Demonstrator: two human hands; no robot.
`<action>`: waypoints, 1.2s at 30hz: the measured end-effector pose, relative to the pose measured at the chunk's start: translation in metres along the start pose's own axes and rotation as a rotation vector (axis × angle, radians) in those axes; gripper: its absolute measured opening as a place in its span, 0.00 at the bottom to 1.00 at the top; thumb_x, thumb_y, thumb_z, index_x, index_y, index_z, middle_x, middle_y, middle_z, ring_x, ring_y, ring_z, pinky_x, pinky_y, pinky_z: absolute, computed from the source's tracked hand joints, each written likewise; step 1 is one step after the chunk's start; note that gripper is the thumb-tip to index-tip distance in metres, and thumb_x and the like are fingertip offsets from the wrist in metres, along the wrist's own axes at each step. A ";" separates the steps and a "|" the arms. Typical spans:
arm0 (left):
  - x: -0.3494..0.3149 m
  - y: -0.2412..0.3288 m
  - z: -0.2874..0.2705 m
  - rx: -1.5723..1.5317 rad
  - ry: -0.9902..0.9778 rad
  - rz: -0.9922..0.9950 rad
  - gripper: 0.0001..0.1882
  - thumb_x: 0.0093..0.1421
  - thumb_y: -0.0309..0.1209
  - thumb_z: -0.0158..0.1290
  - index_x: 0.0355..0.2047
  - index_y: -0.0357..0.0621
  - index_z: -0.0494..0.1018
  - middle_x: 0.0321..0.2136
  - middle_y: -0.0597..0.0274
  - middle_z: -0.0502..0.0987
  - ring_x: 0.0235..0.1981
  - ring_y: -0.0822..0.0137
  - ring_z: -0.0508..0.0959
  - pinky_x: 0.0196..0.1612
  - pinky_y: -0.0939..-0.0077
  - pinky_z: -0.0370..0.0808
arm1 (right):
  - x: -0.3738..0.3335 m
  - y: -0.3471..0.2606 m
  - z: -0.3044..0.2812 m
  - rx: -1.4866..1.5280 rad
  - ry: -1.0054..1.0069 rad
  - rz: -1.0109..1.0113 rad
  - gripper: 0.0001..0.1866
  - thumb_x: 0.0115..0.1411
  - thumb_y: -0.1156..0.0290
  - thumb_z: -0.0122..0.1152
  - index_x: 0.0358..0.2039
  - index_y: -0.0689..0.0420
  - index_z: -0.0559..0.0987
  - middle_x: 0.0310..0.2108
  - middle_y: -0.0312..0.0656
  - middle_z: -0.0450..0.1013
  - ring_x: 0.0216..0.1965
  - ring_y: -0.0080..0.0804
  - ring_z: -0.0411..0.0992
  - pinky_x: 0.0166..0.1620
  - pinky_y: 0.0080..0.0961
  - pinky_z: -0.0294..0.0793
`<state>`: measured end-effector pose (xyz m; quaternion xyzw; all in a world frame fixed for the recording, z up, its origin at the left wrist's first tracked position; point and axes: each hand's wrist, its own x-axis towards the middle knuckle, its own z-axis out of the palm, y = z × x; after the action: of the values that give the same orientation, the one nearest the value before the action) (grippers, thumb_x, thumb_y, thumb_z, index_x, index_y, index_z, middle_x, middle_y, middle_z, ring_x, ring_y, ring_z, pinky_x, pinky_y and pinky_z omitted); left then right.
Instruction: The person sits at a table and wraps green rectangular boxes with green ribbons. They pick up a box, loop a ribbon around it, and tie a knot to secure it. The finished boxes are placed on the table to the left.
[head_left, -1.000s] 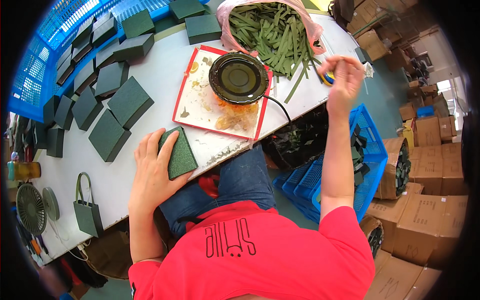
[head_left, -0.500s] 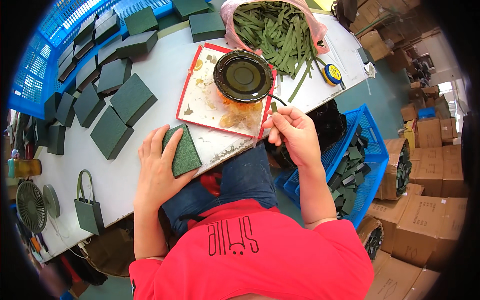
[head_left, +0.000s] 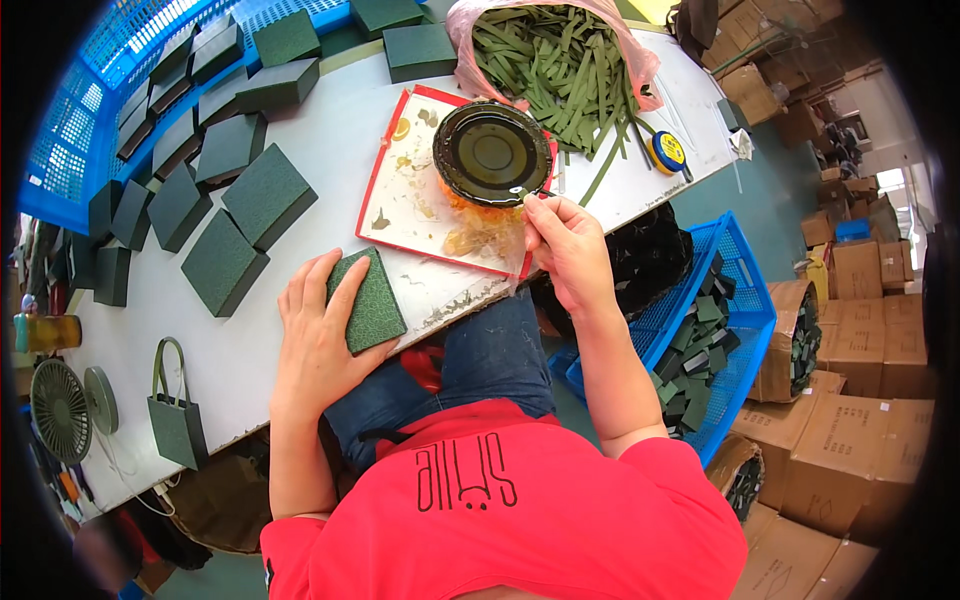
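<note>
My left hand grips a dark green textured box at the table's front edge, fingers over its left side and thumb along the near edge. My right hand is closed in a pinch on a short green strip, mostly hidden by the fingers. Its fingertips are at the right rim of a round black pan holding dark, shiny liquid. Under the pan, a red-edged white board carries amber, dried-looking residue. Behind it a pink plastic bag is full of green strips.
Several green boxes stand at the left, by a blue crate. A small green handled bag and a fan are nearer. A tape measure lies right. Beside my right arm, a blue basket holds dark pieces.
My right hand has moved forward and left, bringing the strip from beside the pan to its rim. My left hand stays on the box.
</note>
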<state>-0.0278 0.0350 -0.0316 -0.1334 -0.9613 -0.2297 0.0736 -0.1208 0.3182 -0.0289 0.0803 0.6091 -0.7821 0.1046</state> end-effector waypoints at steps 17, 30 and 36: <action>-0.002 -0.005 0.007 -0.323 0.234 0.078 0.51 0.35 0.36 0.74 0.61 0.40 0.65 0.58 0.47 0.67 0.58 0.45 0.68 0.59 0.52 0.63 | -0.036 0.004 0.007 0.051 -0.097 -0.092 0.09 0.66 0.68 0.60 0.31 0.59 0.77 0.18 0.29 0.66 0.18 0.12 0.58 0.22 0.15 0.52; 0.005 0.000 -0.007 -0.574 0.135 0.263 0.55 0.33 0.34 0.75 0.63 0.40 0.62 0.56 0.49 0.70 0.56 0.45 0.70 0.60 0.54 0.67 | -0.076 0.005 0.046 -0.143 -0.599 0.367 0.09 0.65 0.69 0.63 0.32 0.61 0.77 0.28 0.33 0.77 0.30 0.13 0.71 0.33 0.13 0.69; 0.007 0.001 -0.004 -0.634 0.133 0.268 0.57 0.33 0.33 0.75 0.65 0.40 0.61 0.56 0.50 0.71 0.56 0.46 0.71 0.59 0.55 0.67 | -0.073 0.003 0.045 -0.206 -0.645 0.381 0.11 0.66 0.67 0.63 0.29 0.60 0.78 0.26 0.31 0.76 0.28 0.12 0.70 0.32 0.13 0.67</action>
<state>-0.0337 0.0355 -0.0260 -0.2596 -0.8092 -0.5132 0.1204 -0.0493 0.2782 -0.0025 -0.0690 0.5946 -0.6683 0.4417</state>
